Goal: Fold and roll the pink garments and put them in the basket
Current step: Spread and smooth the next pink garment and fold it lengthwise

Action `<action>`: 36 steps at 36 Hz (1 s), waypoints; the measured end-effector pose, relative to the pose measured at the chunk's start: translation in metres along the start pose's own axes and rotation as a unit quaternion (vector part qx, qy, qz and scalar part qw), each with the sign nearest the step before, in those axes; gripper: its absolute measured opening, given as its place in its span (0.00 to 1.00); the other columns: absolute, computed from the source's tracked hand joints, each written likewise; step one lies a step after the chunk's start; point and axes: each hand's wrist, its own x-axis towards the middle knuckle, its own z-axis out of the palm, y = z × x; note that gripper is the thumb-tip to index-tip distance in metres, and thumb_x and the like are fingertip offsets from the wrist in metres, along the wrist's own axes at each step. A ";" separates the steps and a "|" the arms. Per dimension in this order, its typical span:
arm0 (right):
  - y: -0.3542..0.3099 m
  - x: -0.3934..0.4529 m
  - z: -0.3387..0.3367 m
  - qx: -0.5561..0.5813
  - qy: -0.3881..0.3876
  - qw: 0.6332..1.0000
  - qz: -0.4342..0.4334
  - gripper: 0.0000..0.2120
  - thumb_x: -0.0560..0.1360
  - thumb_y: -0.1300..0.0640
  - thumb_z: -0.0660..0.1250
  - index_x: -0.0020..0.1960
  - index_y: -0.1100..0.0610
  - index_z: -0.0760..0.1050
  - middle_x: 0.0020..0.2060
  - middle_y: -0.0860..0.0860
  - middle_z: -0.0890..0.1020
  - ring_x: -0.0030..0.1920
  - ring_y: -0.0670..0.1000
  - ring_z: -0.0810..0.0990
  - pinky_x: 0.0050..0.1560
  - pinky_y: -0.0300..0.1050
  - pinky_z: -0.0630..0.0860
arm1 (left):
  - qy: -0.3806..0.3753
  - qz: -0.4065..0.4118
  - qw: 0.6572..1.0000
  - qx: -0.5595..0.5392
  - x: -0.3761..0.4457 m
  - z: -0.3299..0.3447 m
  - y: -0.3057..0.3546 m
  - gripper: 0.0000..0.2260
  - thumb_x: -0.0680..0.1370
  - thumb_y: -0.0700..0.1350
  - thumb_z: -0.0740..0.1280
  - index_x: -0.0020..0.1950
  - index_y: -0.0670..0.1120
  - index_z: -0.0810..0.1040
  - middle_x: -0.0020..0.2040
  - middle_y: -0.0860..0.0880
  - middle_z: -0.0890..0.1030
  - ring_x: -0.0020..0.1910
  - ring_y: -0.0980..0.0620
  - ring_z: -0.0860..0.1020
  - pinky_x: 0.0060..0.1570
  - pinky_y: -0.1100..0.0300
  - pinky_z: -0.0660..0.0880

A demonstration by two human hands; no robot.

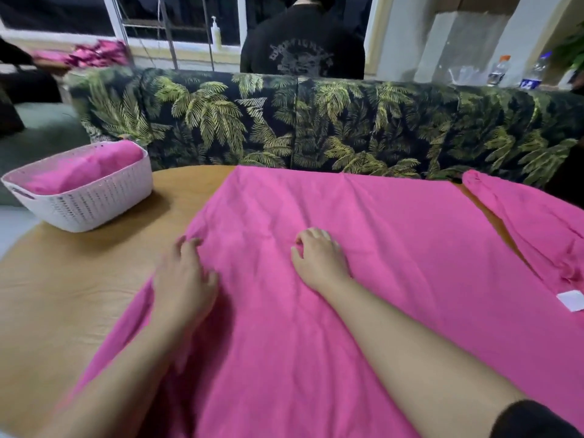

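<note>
Round wooden desk (72, 289) standing before palm-print sofa (316, 121). Large pink cotton garment (363, 279) lying spread flat for folding. Left hand (186, 273) pinching its left edge; right hand (319, 254), fingers curled, bunching cloth mid-panel. White woven plastic basket (91, 203) waiting far left, already holding pink cloth.

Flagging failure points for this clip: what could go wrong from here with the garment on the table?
The pink garment hangs over the table's near edge and could slide off. Its sleeve lies splayed, so a roll might turn lopsided. The basket already holds pink cloth; a bulky roll may not fit.
</note>
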 end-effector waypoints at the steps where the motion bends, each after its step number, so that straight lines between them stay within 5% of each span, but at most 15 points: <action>1: 0.001 0.000 0.001 -0.001 0.006 1.000 -0.001 0.13 0.79 0.50 0.57 0.59 0.53 0.73 0.58 0.50 0.75 0.61 0.53 0.70 0.62 0.49 0.65 | -0.019 -0.047 0.998 0.036 0.013 -0.004 -0.012 0.24 0.72 0.39 0.69 0.67 0.36 0.69 0.67 0.33 0.69 0.65 0.34 0.68 0.66 0.43 0.65; 4: 0.005 -0.001 0.004 0.005 0.014 1.000 -0.005 0.13 0.79 0.50 0.57 0.59 0.52 0.73 0.59 0.48 0.75 0.60 0.52 0.69 0.62 0.48 0.65 | -0.075 -0.162 0.979 0.097 0.044 -0.010 -0.039 0.28 0.73 0.48 0.72 0.66 0.34 0.69 0.62 0.32 0.73 0.61 0.34 0.72 0.60 0.45 0.68; 8: 0.006 -0.001 0.004 0.007 0.025 1.000 -0.012 0.13 0.79 0.49 0.58 0.59 0.52 0.74 0.59 0.48 0.76 0.60 0.52 0.70 0.62 0.47 0.65 | -0.113 -0.153 0.981 0.050 0.068 -0.024 -0.034 0.08 0.72 0.44 0.71 0.42 0.38 0.81 0.41 0.37 0.82 0.42 0.40 0.79 0.43 0.51 0.74; 13: 0.003 0.006 -0.002 0.062 0.037 0.997 0.024 0.13 0.79 0.48 0.59 0.49 0.55 0.78 0.49 0.53 0.81 0.55 0.56 0.74 0.54 0.47 0.68 | -0.046 -0.021 0.995 -0.082 0.059 -0.009 0.023 0.05 0.70 0.49 0.67 0.42 0.50 0.80 0.40 0.43 0.82 0.42 0.42 0.79 0.42 0.52 0.75; 15: 0.000 0.017 -0.012 0.089 0.011 0.994 0.066 0.17 0.80 0.45 0.56 0.41 0.54 0.74 0.45 0.57 0.82 0.51 0.59 0.76 0.45 0.48 0.66 | -0.089 0.058 0.986 -0.126 0.046 0.009 0.043 0.10 0.68 0.55 0.61 0.38 0.52 0.77 0.39 0.45 0.82 0.41 0.42 0.80 0.43 0.48 0.77; 17: -0.005 0.032 -0.023 0.143 -0.022 0.984 0.101 0.21 0.80 0.41 0.56 0.36 0.53 0.70 0.42 0.57 0.82 0.48 0.59 0.78 0.43 0.48 0.68 | -0.168 0.165 0.971 -0.046 0.029 0.025 0.060 0.07 0.71 0.51 0.58 0.35 0.53 0.71 0.41 0.48 0.82 0.44 0.44 0.80 0.45 0.49 0.75; 20: -0.011 0.052 -0.026 0.217 -0.052 0.969 0.104 0.19 0.75 0.39 0.64 0.51 0.55 0.79 0.50 0.53 0.83 0.55 0.55 0.79 0.54 0.46 0.74 | -0.232 0.230 0.945 -0.035 0.016 0.034 0.072 0.04 0.76 0.45 0.57 0.41 0.50 0.67 0.42 0.50 0.79 0.46 0.48 0.77 0.46 0.51 0.72; 23: -0.018 0.065 -0.020 0.195 -0.086 0.972 0.097 0.27 0.73 0.41 0.69 0.63 0.59 0.75 0.57 0.53 0.81 0.59 0.53 0.78 0.59 0.45 0.73 | -0.300 0.205 0.923 -0.127 0.021 0.031 0.066 0.12 0.76 0.46 0.55 0.43 0.45 0.76 0.40 0.54 0.77 0.44 0.55 0.77 0.50 0.51 0.73; 26: -0.021 0.077 -0.005 0.132 -0.088 0.985 0.066 0.15 0.74 0.48 0.68 0.51 0.60 0.79 0.49 0.55 0.83 0.53 0.57 0.79 0.52 0.48 0.75 | -0.345 0.161 0.901 -0.208 0.027 0.027 0.057 0.12 0.79 0.39 0.59 0.47 0.44 0.82 0.43 0.62 0.80 0.45 0.67 0.76 0.52 0.67 0.74; 29: -0.020 0.080 0.009 0.074 -0.053 0.994 0.059 0.09 0.76 0.53 0.63 0.43 0.58 0.76 0.45 0.56 0.82 0.51 0.59 0.78 0.44 0.49 0.70 | -0.252 0.084 0.940 -0.213 0.044 0.031 0.040 0.17 0.78 0.32 0.62 0.47 0.56 0.78 0.41 0.67 0.81 0.43 0.67 0.78 0.48 0.70 0.72; 32: -0.012 0.078 0.016 0.128 0.012 0.989 0.071 0.07 0.77 0.54 0.61 0.44 0.57 0.72 0.43 0.56 0.80 0.47 0.59 0.76 0.43 0.50 0.67 | -0.142 0.024 0.976 -0.161 0.069 0.037 0.031 0.12 0.76 0.37 0.67 0.51 0.54 0.74 0.45 0.58 0.80 0.43 0.59 0.78 0.48 0.61 0.75; 36: -0.002 0.079 0.015 0.250 0.041 0.962 0.105 0.04 0.77 0.56 0.61 0.47 0.57 0.72 0.42 0.53 0.80 0.46 0.57 0.77 0.46 0.50 0.71 | -0.175 -0.047 0.964 -0.193 0.091 0.055 0.045 0.12 0.76 0.39 0.68 0.56 0.49 0.71 0.48 0.49 0.80 0.41 0.56 0.79 0.41 0.59 0.75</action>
